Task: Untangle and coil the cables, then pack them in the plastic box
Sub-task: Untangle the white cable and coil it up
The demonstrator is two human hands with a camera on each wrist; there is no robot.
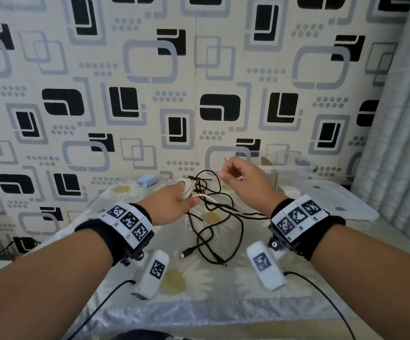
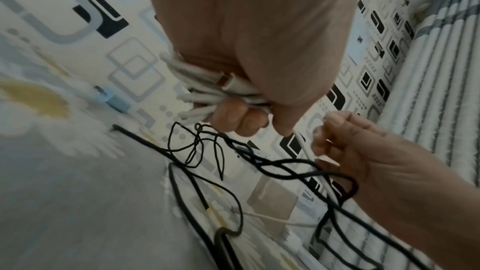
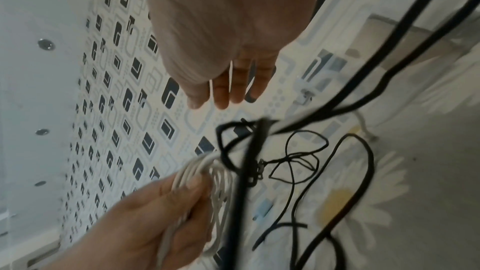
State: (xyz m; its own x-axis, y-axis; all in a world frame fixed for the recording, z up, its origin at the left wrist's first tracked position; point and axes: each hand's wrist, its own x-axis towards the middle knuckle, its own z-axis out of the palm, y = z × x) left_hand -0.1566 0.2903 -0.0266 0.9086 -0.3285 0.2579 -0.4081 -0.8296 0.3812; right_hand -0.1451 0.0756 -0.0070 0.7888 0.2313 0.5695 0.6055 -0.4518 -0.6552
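My left hand (image 1: 172,204) grips a coil of white cable (image 1: 188,190) looped round its fingers, seen close in the left wrist view (image 2: 207,89) and the right wrist view (image 3: 197,169). A white tail (image 2: 306,147) runs down from its thumb. Tangled black cables (image 1: 242,228) hang off the coil and sprawl over the table; a thin black cord (image 2: 197,145) is knotted among them. My right hand (image 1: 238,177) hovers just right of the coil with loosely curled fingers (image 3: 223,93) and nothing visibly in it. The clear plastic box (image 1: 297,165) stands behind it.
The box's whitish lid (image 1: 341,204) lies flat at the right. A pale blue charger (image 1: 147,180) sits by the wall, back left. A black USB plug (image 1: 186,253) rests on the flowered tablecloth (image 1: 199,283). Curtain (image 1: 395,143) bounds the right side.
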